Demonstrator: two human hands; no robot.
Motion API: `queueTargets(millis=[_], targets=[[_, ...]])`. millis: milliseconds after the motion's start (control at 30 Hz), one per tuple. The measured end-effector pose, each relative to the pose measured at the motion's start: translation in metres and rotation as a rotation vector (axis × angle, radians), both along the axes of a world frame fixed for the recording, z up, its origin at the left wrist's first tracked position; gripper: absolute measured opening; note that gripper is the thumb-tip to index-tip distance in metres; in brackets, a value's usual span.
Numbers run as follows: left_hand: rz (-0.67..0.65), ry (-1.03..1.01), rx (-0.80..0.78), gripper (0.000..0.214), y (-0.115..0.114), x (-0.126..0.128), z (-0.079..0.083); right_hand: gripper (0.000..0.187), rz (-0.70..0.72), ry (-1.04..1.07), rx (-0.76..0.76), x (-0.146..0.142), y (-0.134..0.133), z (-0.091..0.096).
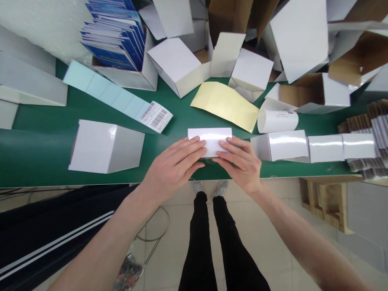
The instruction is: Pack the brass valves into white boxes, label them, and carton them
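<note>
A small glossy white box (209, 136) lies on the green table (45, 149) near its front edge. My left hand (174, 165) rests on the box's near left side, fingers stretched out flat and pressing on it. My right hand (241, 161) lies on its near right side, fingers also flat and extended. The two hands' fingertips almost meet over the box. A yellow backing sheet (226, 104) lies just behind the box.
A larger white box (104, 147) stands to the left. A row of small white boxes (312, 146) and a label roll (277, 121) sit to the right. A barcode label strip (121, 99), blue booklets in a carton (117, 32) and open cartons crowd the back. Another person's dark trousers (45, 234) show at the left.
</note>
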State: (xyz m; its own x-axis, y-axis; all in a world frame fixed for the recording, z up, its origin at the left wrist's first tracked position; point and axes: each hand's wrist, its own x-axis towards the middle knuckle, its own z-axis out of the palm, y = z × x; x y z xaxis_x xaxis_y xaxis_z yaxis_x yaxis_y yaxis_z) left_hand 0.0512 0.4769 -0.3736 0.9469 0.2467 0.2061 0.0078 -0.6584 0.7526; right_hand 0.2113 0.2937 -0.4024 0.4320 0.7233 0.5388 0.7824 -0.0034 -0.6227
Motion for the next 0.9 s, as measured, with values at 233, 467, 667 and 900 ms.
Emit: queueTargets(millis=[233, 467, 667, 900], targets=[[0.156, -0.071, -0.078, 0.042, -0.012, 0.001, -0.02, 0.039, 0.002, -0.027, -0.014, -0.002, 0.0, 0.001], [0.208, -0.038, -0.306, 0.035, -0.01, 0.005, -0.017, 0.033, 0.077, 0.01, -0.178, -0.002, -0.006, 0.024], [0.165, -0.047, -0.23, 0.039, -0.009, 0.001, -0.019, 0.022, -0.056, -0.096, -0.184, -0.009, 0.006, 0.025], [0.131, -0.041, -0.223, 0.042, -0.005, 0.0, -0.02, 0.035, -0.028, -0.204, -0.153, -0.007, 0.002, 0.015]])
